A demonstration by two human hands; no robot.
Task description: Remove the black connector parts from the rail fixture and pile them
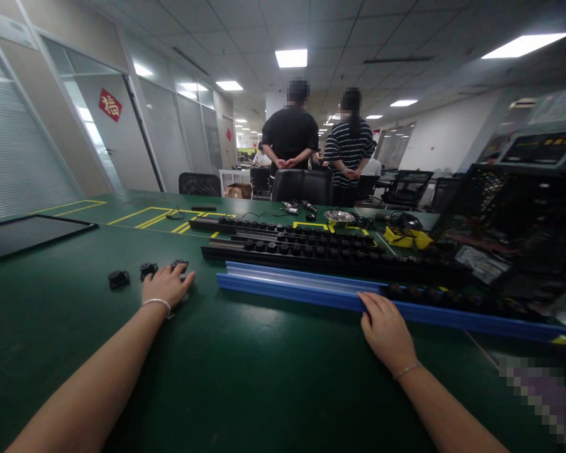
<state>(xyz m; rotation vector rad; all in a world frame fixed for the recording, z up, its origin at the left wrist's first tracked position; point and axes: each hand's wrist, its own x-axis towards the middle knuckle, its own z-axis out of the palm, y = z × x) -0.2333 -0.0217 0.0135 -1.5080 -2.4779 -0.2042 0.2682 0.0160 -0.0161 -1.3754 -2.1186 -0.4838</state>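
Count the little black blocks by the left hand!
3: the leftmost block sits apart, the middle block beside the left hand, the rightmost block at its fingers. The hand may hide more.

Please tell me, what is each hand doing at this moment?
Left hand: open, fingers at a small black part; a firm grip cannot be told.
Right hand: open, fingertips on the blue channel.

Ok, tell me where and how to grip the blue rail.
Take the blue rail by its long walls, from above, probably with both hands spread apart, because it is so long. The right hand touches the near wall; the channel's left stretch is bare, while black pieces line its right.
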